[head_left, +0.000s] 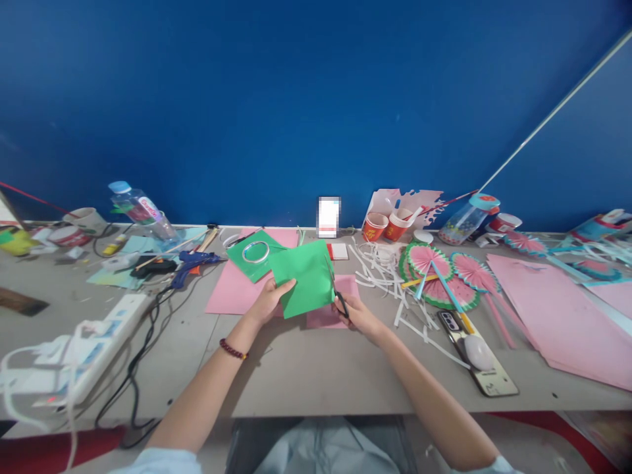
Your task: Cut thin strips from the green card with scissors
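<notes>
My left hand (272, 297) pinches the left edge of a green paper sheet (305, 276) and holds it up over the table. My right hand (356, 315) grips black-handled scissors (336, 294), whose blades run up along the sheet's right edge. Under the sheet lie pink paper (232, 293) and a second green sheet (244, 262) with a ring of clear tape (255, 251) on it.
White paper strips (382, 266), pink-and-green paper fans (439, 270), a phone (476, 355) and pink sheets (557, 309) lie to the right. Red paper cups (385, 227) stand at the back. A blue glue gun (190, 263), a power strip (101, 342), cables and a water bottle (141, 209) lie to the left.
</notes>
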Demonstrator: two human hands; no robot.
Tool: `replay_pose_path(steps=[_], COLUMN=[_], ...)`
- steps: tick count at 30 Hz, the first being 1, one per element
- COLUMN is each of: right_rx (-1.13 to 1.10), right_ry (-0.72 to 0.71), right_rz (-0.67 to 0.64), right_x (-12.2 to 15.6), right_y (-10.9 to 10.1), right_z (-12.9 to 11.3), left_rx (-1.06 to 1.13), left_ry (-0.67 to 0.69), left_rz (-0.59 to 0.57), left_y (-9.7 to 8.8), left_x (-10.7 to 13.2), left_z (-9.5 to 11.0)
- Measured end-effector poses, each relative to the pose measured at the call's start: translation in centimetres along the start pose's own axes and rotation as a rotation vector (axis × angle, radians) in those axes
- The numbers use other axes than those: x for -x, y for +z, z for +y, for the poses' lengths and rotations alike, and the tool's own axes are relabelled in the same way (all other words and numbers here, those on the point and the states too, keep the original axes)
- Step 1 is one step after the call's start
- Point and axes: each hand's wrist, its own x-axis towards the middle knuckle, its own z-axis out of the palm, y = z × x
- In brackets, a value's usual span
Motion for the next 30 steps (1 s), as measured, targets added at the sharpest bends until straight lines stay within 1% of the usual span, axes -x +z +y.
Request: replay_pose_path(steps=[6,14,19,24,30], right_rx=[0.005,-0.011,0.008,0.028,0.032], right_ry=[-0.005,0.01,0.006,-0.01,-0.012], right_rz=[0.005,-0.009,0.017,0.045,0.011], right_x=[0.1,0.31,0.17,0.39,0.38], right_y=[-0.01,0.1,0.12,0.31,0.29], right_z=[-0.12,-0.52,-0.41,-0.83,-0.71], left_rx=[-0.025,-0.044,-0.07,-0.053,-0.053], left_ry=[0.02,0.048,0.056,0.046,0.041], left_rz=[-0.01,0.003,-0.012,0.004,0.007], left_y=[-0.29,-0.23,-0.1,0.06,-0.01], left_x=[-0.22,-0.28,-0.14,-0.02,-0.08], left_z=[-0.39,-0.46,-0.21,-0.04,-0.01])
